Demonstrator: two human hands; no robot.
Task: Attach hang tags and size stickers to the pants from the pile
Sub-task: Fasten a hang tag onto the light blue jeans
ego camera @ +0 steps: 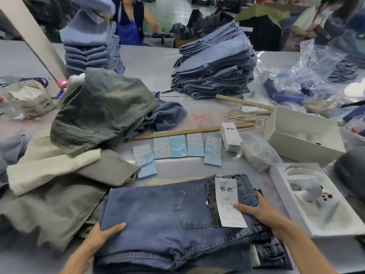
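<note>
Folded blue jeans (158, 214) lie in front of me on the grey table, with a white hang tag (227, 202) at their waistband. My left hand (104, 236) grips the left edge of the folded jeans, thumb on top. At the waistband end my right hand (258, 210) holds the jeans, its thumb lying on the hang tag. Several light blue size sticker sheets (177, 149) lie in a row beyond the jeans. A stack of white hang tags (231, 137) sits to their right. A pile of olive and cream pants (79, 135) lies at the left.
Two tall stacks of blue denim (213, 64) stand at the back. A wooden ruler (187, 132) lies behind the stickers, tan strings (245, 115) beyond it. White open boxes (302, 135) and a foam tray (316, 198) sit right. Other people work across the table.
</note>
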